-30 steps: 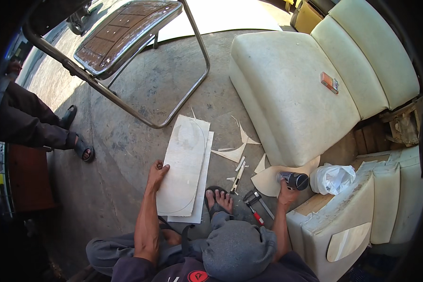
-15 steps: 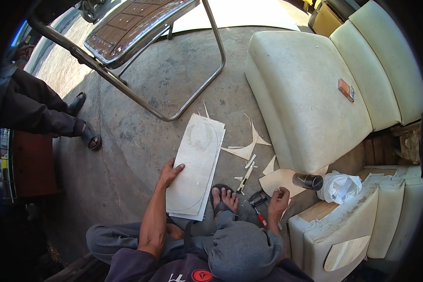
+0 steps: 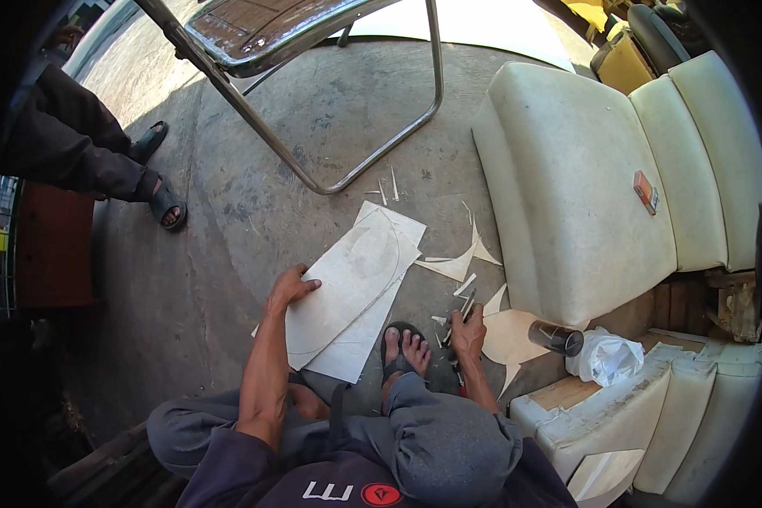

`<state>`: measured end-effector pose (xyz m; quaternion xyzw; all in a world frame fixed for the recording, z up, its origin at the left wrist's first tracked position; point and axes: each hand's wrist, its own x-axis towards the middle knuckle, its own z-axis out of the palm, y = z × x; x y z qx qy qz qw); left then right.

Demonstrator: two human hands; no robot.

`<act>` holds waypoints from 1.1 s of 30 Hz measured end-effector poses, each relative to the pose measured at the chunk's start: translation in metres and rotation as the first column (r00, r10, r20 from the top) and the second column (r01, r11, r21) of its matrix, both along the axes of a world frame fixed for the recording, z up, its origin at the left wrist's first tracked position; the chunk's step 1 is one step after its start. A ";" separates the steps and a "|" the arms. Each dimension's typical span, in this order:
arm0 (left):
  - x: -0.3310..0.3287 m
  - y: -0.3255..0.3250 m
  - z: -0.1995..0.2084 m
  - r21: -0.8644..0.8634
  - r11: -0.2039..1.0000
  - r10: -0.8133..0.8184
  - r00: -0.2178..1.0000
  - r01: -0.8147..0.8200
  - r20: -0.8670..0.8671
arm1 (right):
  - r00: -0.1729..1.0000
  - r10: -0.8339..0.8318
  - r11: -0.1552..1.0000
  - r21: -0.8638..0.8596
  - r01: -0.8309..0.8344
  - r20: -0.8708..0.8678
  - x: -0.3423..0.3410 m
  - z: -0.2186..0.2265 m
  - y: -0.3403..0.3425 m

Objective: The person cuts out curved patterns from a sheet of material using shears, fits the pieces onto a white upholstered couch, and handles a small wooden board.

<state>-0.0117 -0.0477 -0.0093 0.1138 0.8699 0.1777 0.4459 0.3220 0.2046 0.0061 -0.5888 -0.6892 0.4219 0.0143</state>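
Head view: your left hand pinches the left edge of a flat, pale, rectangular board, curved outline drawn on, lying askew over a white sheet on rough concrete floor. Your right hand curls at a slim dark tool; can't tell if gripped. Nearby: pointed, curved-edge offcuts, dark cylinder, crumpled plastic bag, smooth cream seat.
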 end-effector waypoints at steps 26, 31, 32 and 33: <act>0.045 0.148 0.026 -0.083 0.919 -0.393 0.879 0.386 -0.270 | 0.767 0.636 0.766 0.046 -0.641 0.079 -0.207 -0.025 0.033; 0.043 0.150 0.027 -0.088 0.914 -0.405 0.881 0.396 -0.244 | 0.731 0.673 0.730 0.056 -0.681 0.110 -0.210 -0.025 0.036; 0.043 0.150 0.027 -0.087 0.915 -0.403 0.882 0.394 -0.245 | 0.727 0.676 0.727 0.052 -0.685 0.116 -0.211 -0.025 0.036; 0.043 0.150 0.027 -0.086 0.915 -0.402 0.882 0.394 -0.244 | 0.726 0.677 0.726 0.053 -0.686 0.123 -0.211 -0.025 0.036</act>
